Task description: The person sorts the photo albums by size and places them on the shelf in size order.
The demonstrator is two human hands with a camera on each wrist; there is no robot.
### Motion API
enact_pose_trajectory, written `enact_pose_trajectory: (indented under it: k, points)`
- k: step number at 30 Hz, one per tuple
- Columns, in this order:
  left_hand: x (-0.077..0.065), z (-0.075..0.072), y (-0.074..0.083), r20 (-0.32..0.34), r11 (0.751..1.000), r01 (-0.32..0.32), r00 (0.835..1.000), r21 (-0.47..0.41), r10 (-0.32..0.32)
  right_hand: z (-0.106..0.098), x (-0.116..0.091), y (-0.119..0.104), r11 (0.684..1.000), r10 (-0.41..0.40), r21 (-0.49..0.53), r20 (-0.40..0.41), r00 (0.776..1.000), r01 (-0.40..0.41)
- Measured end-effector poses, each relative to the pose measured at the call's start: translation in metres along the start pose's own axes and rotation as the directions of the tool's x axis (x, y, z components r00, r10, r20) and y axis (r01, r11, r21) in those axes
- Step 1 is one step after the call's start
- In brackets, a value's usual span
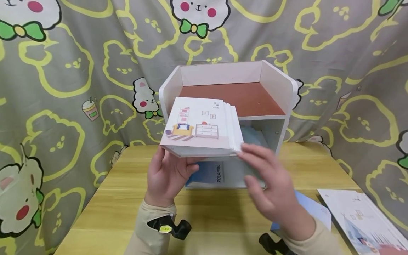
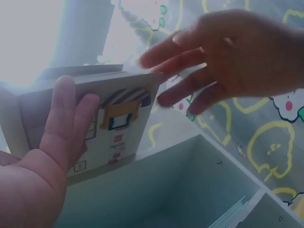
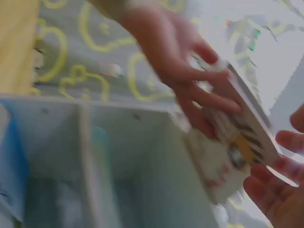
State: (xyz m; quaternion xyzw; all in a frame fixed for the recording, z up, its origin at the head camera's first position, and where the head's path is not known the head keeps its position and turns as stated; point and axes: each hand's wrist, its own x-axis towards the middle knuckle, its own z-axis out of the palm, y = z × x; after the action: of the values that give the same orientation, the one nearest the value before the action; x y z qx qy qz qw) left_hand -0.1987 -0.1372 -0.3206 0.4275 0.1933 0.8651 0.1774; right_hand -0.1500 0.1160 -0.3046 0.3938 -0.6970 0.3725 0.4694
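My left hand grips a white photo-album-like book from below, tilted in front of the shelf unit. A sofa and a chest of drawers are drawn on its cover, and ridges run along its right side. In the left wrist view, fingers of the left hand lie against the illustrated cover. My right hand, fingers spread and fairly straight, is at the book's near right corner. Whether its fingertips touch the book is unclear. The right wrist view is blurred; there the left hand holds the book's edge.
Behind the book stands a white shelf unit with a brown top board. A blue Polaroid item sits in its lower compartment. On the wooden table, a blue flat item and another illustrated book lie at the right. A patterned curtain hangs behind.
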Motion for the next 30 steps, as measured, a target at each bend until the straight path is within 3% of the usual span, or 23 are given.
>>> enact_pose_trajectory:
  k: [2,8,13,17,19,21,22,23,24,26,28,29,30]
  points:
    - [0.001,0.000,0.000,0.005,1.000,-0.016,1.000,-0.001,0.016,0.009,-0.004,-0.003,0.997,-0.061,-0.052,0.036,0.997,0.063]
    - [0.003,0.000,0.000,0.006,0.998,-0.043,0.999,0.034,0.043,0.026,-0.009,0.007,0.990,-0.067,-0.117,0.107,0.992,0.079]
    - [0.005,-0.002,0.003,-0.022,0.995,-0.061,0.998,0.076,0.063,0.035,-0.002,0.017,0.986,-0.017,-0.159,0.148,0.989,0.041]
    - [0.007,-0.002,0.008,-0.054,0.984,-0.054,0.997,0.167,0.063,0.041,0.006,0.028,0.985,0.038,-0.171,0.193,0.980,-0.005]
    - [0.008,-0.001,0.012,-0.087,0.962,-0.038,0.994,0.272,0.064,0.043,0.010,0.033,0.985,0.063,-0.169,0.211,0.975,-0.027]
    - [0.007,0.001,0.015,-0.141,0.903,-0.014,0.987,0.429,0.083,0.043,0.010,0.036,0.984,0.088,-0.169,0.217,0.972,-0.052]
    - [0.006,0.002,0.017,-0.175,0.844,0.007,0.979,0.536,0.103,0.043,0.009,0.036,0.984,0.103,-0.163,0.216,0.971,-0.068]
    - [0.006,0.003,0.018,-0.202,0.756,0.033,0.970,0.654,0.133,0.042,0.008,0.036,0.984,0.111,-0.159,0.210,0.971,-0.078]
    - [0.005,0.004,0.019,-0.217,0.631,0.060,0.960,0.774,0.175,0.041,0.005,0.036,0.985,0.115,-0.152,0.201,0.973,-0.085]
    - [0.003,0.005,0.021,-0.194,0.312,0.101,0.939,0.945,0.285,0.040,0.000,0.035,0.986,0.111,-0.140,0.179,0.978,-0.086]
    - [0.002,0.006,0.022,-0.094,-0.004,0.104,0.916,0.995,0.391,0.040,-0.004,0.034,0.988,0.094,-0.134,0.158,0.983,-0.073]
    - [0.002,0.005,0.022,-0.018,-0.137,0.085,0.902,0.987,0.432,0.040,-0.005,0.034,0.989,0.078,-0.139,0.148,0.986,-0.058]
    - [0.002,0.005,0.023,0.060,-0.247,0.063,0.886,0.967,0.460,0.040,-0.006,0.034,0.989,0.065,-0.142,0.141,0.988,-0.045]
